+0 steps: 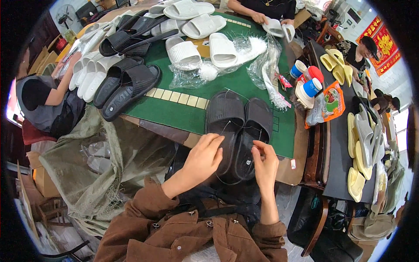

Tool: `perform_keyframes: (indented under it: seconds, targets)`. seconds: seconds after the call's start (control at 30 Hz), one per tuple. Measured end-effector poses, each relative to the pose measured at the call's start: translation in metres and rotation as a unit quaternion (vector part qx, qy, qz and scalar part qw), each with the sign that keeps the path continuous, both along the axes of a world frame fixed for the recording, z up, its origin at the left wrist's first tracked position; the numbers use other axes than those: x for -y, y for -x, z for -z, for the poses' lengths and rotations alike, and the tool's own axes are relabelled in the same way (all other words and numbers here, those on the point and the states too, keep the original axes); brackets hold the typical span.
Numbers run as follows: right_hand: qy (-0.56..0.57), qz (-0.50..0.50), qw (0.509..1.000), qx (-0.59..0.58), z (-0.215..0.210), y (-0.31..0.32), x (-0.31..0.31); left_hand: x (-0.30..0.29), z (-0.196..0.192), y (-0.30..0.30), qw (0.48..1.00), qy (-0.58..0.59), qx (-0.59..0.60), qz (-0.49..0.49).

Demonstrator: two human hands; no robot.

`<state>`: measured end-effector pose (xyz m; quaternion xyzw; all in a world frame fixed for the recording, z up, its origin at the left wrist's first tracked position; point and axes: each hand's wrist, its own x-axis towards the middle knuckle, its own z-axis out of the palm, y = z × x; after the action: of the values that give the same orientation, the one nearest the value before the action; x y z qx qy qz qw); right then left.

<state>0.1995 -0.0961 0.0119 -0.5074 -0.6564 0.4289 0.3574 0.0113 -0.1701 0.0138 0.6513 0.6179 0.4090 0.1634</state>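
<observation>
A pair of black slide slippers [224, 109] lies side by side at the table's near edge, toes pointing away from me and heels toward my body. A thin cord [228, 124] shows at the straps, and a fine loop curves past the heels. My left hand [204, 156] is over the left slipper, its fingers curled and pinched near the cord. Over the right slipper, my right hand [264, 163] has thumb and forefinger pinched together close to another bit of cord. The fingers partly hide what they hold.
Black slides [131, 83] and white slides [183, 52] crowd the green tabletop [183, 122]. Tassel-like white cords [266, 74] in clear plastic lie beyond. Paper cups [310, 87] and an orange packet [334, 102] stand right. Yellow slides [355, 183] fill a side table. Co-workers sit around.
</observation>
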Motion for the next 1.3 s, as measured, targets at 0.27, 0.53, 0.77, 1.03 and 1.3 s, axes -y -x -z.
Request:
perform_keyframes:
  seconds: [0.27,0.53,0.77,1.03,1.3]
  targets:
    - [-0.276,-0.06,0.928,0.245,0.025,0.021,-0.03,-0.044,0.025,-0.016,0.981,-0.002,-0.184,-0.056]
    - [-0.2,-0.066,0.926,0.314,0.05,0.033,-0.075,-0.092,0.021,-0.013,0.984,0.081,-0.156,-0.035]
    - [-0.194,-0.085,0.936,0.28,0.045,0.036,-0.079,-0.122,0.013,0.006,0.966,0.202,-0.09,0.13]
    - [0.082,-0.124,0.978,0.144,0.023,0.029,-0.081,-0.109,-0.012,0.013,0.938,0.272,-0.117,0.18]
    - [0.061,-0.111,0.982,0.142,0.014,0.042,-0.063,-0.1,0.039,-0.022,0.987,0.125,-0.094,-0.037]
